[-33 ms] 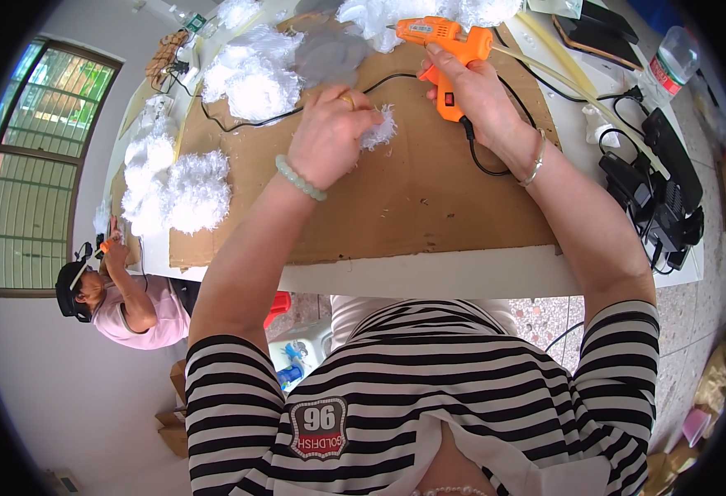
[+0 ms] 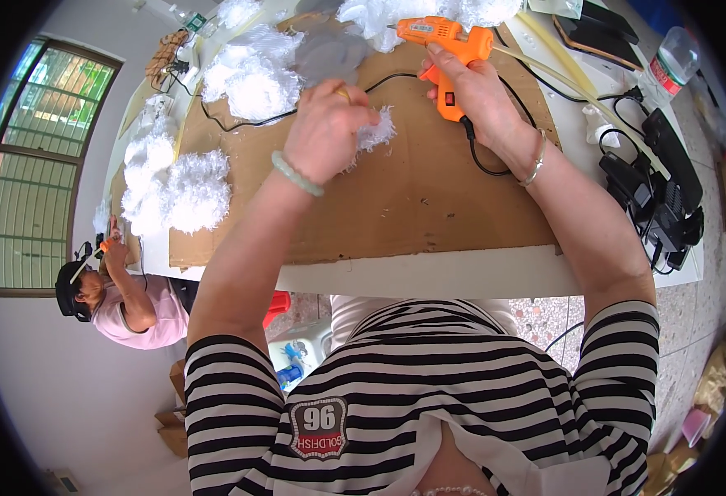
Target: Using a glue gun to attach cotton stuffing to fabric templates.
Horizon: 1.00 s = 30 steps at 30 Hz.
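Note:
My right hand (image 2: 491,103) is wrapped round the handle of an orange hot glue gun (image 2: 454,41), its nozzle pointing left. A pale glue stick (image 2: 524,59) runs out of its back end, and a black cord hangs from the handle. My left hand (image 2: 326,128) has its fingers curled and pressed together on a small white fluffy tuft (image 2: 379,128) over the cardboard; the fingertips are partly hidden behind the hand. Beyond it lies a larger white fluffy bundle (image 2: 255,78), beside a grey rounded patch (image 2: 330,58).
Brown cardboard (image 2: 363,223) covers much of the white table (image 2: 412,277). More white fluff (image 2: 197,190) lies at left. Black adapters and cables (image 2: 660,190) sit at right, near a clear bottle (image 2: 675,62). A co-worker (image 2: 135,306) in pink holds an orange tool at far left.
My left hand has shifted slightly to the left and away from me, and more of the white tuft shows beside it. The right hand and glue gun stay put.

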Each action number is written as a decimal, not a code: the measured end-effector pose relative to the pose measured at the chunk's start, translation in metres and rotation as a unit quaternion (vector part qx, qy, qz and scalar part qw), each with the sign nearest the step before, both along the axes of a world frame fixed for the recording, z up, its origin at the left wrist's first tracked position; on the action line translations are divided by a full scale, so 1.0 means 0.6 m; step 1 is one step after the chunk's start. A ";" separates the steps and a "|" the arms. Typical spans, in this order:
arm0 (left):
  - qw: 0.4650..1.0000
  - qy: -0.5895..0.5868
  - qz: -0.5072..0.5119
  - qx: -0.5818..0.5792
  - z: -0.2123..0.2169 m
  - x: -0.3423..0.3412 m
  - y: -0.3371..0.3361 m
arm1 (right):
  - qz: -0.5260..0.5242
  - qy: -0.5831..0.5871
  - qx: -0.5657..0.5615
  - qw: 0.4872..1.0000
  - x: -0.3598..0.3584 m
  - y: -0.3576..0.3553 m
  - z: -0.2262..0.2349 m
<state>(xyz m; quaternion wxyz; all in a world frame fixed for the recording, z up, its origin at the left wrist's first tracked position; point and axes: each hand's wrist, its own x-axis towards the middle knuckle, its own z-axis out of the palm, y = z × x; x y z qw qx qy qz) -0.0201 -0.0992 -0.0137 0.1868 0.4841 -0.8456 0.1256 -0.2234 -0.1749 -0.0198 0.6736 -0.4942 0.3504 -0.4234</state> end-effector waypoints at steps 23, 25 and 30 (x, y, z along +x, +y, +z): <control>0.950 0.200 0.170 0.171 0.012 0.003 0.018 | 0.009 0.029 -0.029 0.999 0.003 -0.011 -0.012; 0.957 0.163 0.174 0.163 0.010 -0.004 0.017 | 0.000 0.021 -0.017 1.000 0.005 -0.003 -0.008; 0.936 0.183 0.186 0.238 0.022 0.002 0.013 | 0.010 0.026 -0.024 0.999 0.002 -0.007 -0.011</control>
